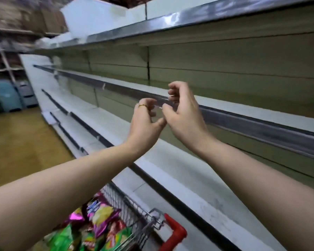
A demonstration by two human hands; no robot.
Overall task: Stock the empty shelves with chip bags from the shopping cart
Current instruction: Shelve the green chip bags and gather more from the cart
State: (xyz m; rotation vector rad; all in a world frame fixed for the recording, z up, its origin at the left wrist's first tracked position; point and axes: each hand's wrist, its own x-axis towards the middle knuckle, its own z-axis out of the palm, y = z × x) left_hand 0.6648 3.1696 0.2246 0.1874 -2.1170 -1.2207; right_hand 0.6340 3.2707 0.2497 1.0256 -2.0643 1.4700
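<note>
My left hand (146,118), with a gold ring, and my right hand (183,109) are raised close together in front of the middle shelf's grey front rail (243,122). The fingers of both are curled, and they seem to pinch a small clear plastic strip (159,106) between them; it is blurred and hard to make out. The shelves (197,192) hold nothing. The shopping cart (134,216), with a red handle, stands at the bottom under my left forearm. Several chip bags (100,220) in green, purple and red lie in it.
The shelving unit runs from far left to near right, with a higher shelf (152,26) overhead. A brown aisle floor (20,142) stretches to the left. Blue plastic bins (9,95) and more racks stand at the far end.
</note>
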